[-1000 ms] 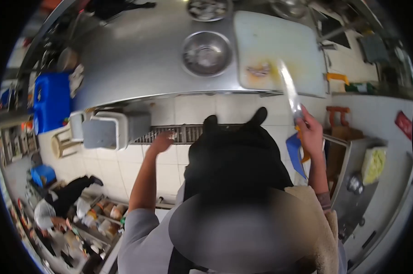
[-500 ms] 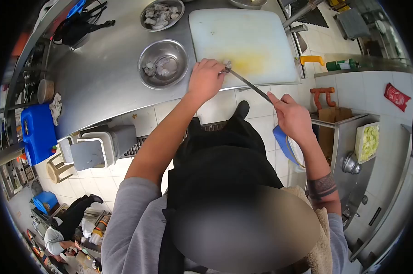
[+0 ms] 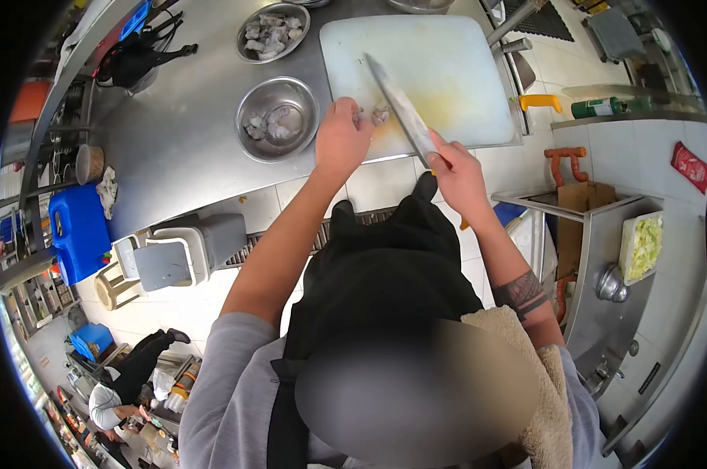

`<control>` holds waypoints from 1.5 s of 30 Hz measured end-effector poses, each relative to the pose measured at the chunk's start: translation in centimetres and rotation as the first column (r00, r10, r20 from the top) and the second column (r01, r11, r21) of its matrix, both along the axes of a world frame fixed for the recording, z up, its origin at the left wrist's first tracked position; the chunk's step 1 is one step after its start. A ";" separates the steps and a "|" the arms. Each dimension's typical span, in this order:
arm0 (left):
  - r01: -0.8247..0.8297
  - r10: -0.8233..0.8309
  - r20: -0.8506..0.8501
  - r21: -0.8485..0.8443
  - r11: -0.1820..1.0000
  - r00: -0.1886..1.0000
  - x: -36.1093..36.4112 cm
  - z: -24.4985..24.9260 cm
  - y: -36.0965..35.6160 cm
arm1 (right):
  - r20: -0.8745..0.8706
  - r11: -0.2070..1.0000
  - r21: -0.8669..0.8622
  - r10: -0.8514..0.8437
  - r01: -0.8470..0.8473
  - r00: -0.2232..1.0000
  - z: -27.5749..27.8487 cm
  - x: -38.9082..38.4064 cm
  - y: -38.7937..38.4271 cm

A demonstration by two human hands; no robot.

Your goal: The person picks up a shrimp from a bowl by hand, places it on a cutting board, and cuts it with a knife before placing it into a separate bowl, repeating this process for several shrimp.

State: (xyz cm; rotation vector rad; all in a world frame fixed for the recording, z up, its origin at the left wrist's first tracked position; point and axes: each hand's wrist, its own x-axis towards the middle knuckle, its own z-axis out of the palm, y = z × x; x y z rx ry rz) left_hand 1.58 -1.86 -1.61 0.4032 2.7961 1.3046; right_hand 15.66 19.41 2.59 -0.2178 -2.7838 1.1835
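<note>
My right hand (image 3: 457, 173) grips a long kitchen knife (image 3: 400, 102) by the handle, its blade over the white cutting board (image 3: 463, 62) and its tip pointing away from me. At the board's near left edge, my left hand (image 3: 344, 141) is closed with its fingertips around a piece of pale grey raw seafood (image 3: 359, 118), mostly hidden by the fingers. Between that hand and the blade, a small seafood piece (image 3: 381, 116) lies on the board. A steel bowl (image 3: 246, 150) left of my left hand holds a few similar pieces.
Another steel bowl (image 3: 242, 53) with several greyish chunks stands farther back. A black cord-like bundle (image 3: 139, 62) lies at the table's far left. Below the table edge stand a blue jug (image 3: 76, 234) and grey bins (image 3: 174, 254). Another person (image 3: 107, 402) works at lower left.
My right hand has moved left and brought the knife up over the board, away from my left fingertips. A small seafood piece now lies apart from my left hand, which shifted slightly left.
</note>
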 end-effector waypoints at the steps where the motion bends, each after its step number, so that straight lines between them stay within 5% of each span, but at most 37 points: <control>1: -0.052 0.056 -0.040 0.095 0.994 0.998 -0.3 0.0 0.2 | 0.080 0.993 -0.087 -0.072 0.078 0.994 -0.8 0.6 0.5; 3: 0.011 -0.007 -0.076 0.054 0.998 0.997 -0.3 0.4 1.0 | 0.159 0.974 -0.168 -0.124 0.150 0.979 -1.5 1.8 1.0; 5: 0.064 -0.063 -0.120 0.002 0.998 0.991 -0.7 0.5 1.5 | 0.472 0.863 -0.381 -0.127 0.332 0.872 -1.2 2.7 0.2; 11: 0.134 -0.125 -0.095 0.099 0.986 0.988 -3.3 1.3 0.5 | 0.410 0.752 -0.589 -0.039 0.297 0.911 1.7 -0.3 -2.8; 13: -0.016 0.042 -0.159 0.161 0.987 0.986 -5.9 4.8 -0.2 | 0.335 0.765 -0.615 0.038 0.188 0.941 3.8 -2.9 -3.4; 17: -0.093 0.122 -0.119 0.227 0.969 0.985 -14.6 7.1 -2.6 | 0.272 0.851 -0.510 0.020 0.127 0.962 8.3 -8.5 -5.2; 20: -0.174 0.209 -0.160 0.206 0.963 0.965 -19.9 6.0 -5.2 | 0.224 0.879 -0.468 0.020 0.089 0.974 8.8 -11.1 -4.9; 22: -0.444 0.429 -0.301 0.022 0.896 0.852 -22.7 4.7 -6.5 | 0.204 0.884 -0.462 0.031 0.068 0.978 8.8 -10.8 -4.6; 24: -0.395 0.373 -0.223 -0.065 0.916 0.901 -21.2 4.7 -7.4 | 0.205 0.891 -0.443 -0.005 0.097 0.979 9.1 -9.5 -4.1; 26: -0.035 0.014 -0.104 -0.202 0.979 0.994 -18.4 5.3 -6.7 | 0.241 0.875 -0.460 -0.040 0.151 0.970 8.2 -7.5 -3.4; 28: 0.273 -0.333 -0.034 -0.499 0.823 0.942 -13.6 6.1 -5.0 | 0.287 0.850 -0.480 -0.081 0.217 0.955 6.3 -5.3 -2.6; 29: 0.279 -0.336 -0.027 -0.498 0.821 0.941 -12.2 5.6 -4.2 | 0.316 0.831 -0.495 -0.101 0.255 0.943 5.2 -4.2 -2.2; 31: 0.343 -0.457 0.130 -0.840 0.420 0.880 -10.5 3.9 -2.9 | 0.342 0.814 -0.503 -0.120 0.290 0.932 4.1 -2.1 -1.8; 38: 0.318 -0.356 0.152 -0.823 0.471 0.922 -11.3 2.7 -1.9 | 0.407 0.772 -0.505 -0.183 0.387 0.895 2.4 2.2 -1.2; 40: 0.387 -0.312 0.278 -0.839 0.382 0.909 -10.7 5.1 -1.9 | 0.405 0.762 -0.509 -0.199 0.401 0.892 2.1 2.9 -0.9; 45: 0.419 -0.365 0.294 -0.845 0.331 0.883 -10.0 3.7 -2.5 | 0.411 0.741 -0.533 -0.196 0.409 0.890 2.1 3.6 -0.7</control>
